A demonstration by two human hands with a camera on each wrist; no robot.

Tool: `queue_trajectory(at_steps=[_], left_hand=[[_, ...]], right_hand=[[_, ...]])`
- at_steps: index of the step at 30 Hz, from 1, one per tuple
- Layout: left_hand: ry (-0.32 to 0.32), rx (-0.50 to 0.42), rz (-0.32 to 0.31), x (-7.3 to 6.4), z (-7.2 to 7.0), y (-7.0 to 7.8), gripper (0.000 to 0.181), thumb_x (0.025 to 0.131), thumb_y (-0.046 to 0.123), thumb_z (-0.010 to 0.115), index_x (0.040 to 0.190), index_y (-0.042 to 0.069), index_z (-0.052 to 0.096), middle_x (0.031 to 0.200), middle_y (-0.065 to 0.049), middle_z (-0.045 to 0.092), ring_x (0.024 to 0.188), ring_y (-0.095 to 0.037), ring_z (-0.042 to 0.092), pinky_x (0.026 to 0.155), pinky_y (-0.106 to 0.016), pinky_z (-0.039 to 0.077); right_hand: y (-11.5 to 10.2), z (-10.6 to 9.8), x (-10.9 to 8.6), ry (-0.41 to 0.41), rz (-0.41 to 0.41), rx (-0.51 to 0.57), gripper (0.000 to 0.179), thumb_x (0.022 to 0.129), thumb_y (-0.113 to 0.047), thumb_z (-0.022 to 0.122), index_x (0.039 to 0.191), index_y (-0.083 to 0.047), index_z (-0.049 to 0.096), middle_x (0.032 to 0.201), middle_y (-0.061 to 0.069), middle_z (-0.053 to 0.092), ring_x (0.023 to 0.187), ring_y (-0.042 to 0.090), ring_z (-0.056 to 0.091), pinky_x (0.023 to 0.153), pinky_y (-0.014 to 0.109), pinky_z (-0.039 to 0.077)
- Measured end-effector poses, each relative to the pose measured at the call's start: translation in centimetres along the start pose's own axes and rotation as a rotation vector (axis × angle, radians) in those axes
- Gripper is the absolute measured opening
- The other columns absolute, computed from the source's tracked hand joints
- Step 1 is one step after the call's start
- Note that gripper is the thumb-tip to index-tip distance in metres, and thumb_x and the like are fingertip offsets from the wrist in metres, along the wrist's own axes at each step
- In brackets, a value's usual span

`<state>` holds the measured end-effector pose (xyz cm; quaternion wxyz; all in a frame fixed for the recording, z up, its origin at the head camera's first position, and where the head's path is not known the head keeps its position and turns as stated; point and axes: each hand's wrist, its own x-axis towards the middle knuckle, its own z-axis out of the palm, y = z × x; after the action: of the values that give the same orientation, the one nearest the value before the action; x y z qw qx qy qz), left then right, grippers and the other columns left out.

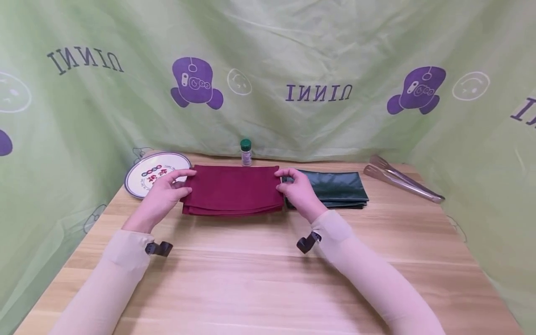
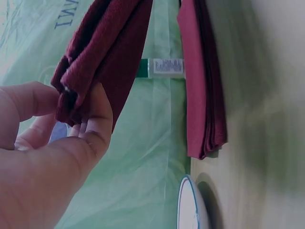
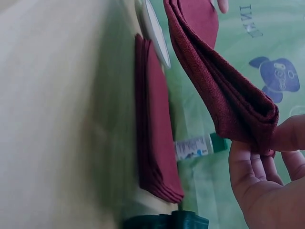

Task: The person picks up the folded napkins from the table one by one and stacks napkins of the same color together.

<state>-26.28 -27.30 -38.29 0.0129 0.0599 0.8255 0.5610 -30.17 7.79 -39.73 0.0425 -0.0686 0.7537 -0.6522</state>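
A folded maroon cloth [image 1: 234, 186] spans the space between both hands, lifted above the table. Its left end is pinched by my left hand [image 1: 165, 193], thumb on one side and fingers on the other. My right hand [image 1: 299, 188] pinches the opposite end the same way. Both wrist views show the cloth in several thick layers, sagging a little in the middle. Below it, a stack of folded maroon cloths [image 3: 155, 119] lies on the table, apart from the held one. From the head view the held cloth hides most of that stack.
Right of the maroon stack lies a dark green folded cloth [image 1: 339, 188]. Metal tongs [image 1: 404, 179] rest at the far right. An oval patterned plate [image 1: 138, 179] is at the back left. Behind the stack stands a green-capped bottle [image 1: 246, 153], near the hanging curtain [image 1: 268, 121].
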Motion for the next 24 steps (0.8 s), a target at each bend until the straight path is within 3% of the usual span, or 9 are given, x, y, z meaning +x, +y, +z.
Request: queue_trajectory(at_steps=[5,9,14,20,24], left_hand=[[0.042,-0.025,-0.006,2.1,0.1,0.2,0.047,0.092,-0.004,0.055,0.138,0.004,0.052,0.124,-0.022,0.053,0.094,-0.011,0.061,0.076,-0.022,0.053],[0.076,-0.022,-0.022,3.4,0.3,0.4,0.046,0.092,-0.004,0.055,0.137,0.002,0.052,0.116,-0.022,0.055,0.088,-0.008,0.059,0.070,-0.020,0.051],[0.098,-0.002,-0.026,4.6,0.9,0.5,0.046,0.091,-0.005,0.054,0.136,0.004,0.054,0.117,-0.017,0.049,0.091,-0.012,0.051,0.070,-0.018,0.046],[0.137,0.004,-0.030,6.1,1.6,-0.3,0.047,0.088,-0.009,0.051,0.132,0.003,0.058,0.115,-0.017,0.049,0.090,-0.016,0.050,0.065,-0.019,0.043],[0.170,0.016,-0.046,6.9,1.8,-1.3,0.044,0.088,-0.009,0.050,0.129,0.005,0.060,0.114,-0.016,0.050,0.091,-0.018,0.049,0.065,-0.020,0.043]], right_hand=[[0.0,0.1,2.1,0.034,-0.001,-0.043,0.032,0.084,0.005,0.061,0.114,-0.007,0.065,0.104,0.010,0.054,0.065,0.016,0.044,0.062,0.025,0.041],[0.0,0.4,3.6,0.043,0.020,-0.090,0.034,0.084,0.003,0.060,0.116,-0.009,0.065,0.108,0.011,0.055,0.063,0.016,0.042,0.062,0.027,0.040],[0.1,0.8,5.1,0.045,0.035,-0.096,0.037,0.084,0.005,0.056,0.118,-0.008,0.064,0.123,0.008,0.054,0.069,0.018,0.046,0.065,0.028,0.041],[0.5,1.6,6.5,0.046,0.015,-0.095,0.041,0.081,0.007,0.055,0.120,-0.003,0.063,0.123,0.010,0.055,0.072,0.019,0.044,0.063,0.026,0.039],[1.0,2.0,7.0,0.042,0.017,-0.085,0.040,0.082,0.007,0.056,0.120,-0.004,0.063,0.124,0.010,0.055,0.088,0.020,0.048,0.071,0.027,0.041]])
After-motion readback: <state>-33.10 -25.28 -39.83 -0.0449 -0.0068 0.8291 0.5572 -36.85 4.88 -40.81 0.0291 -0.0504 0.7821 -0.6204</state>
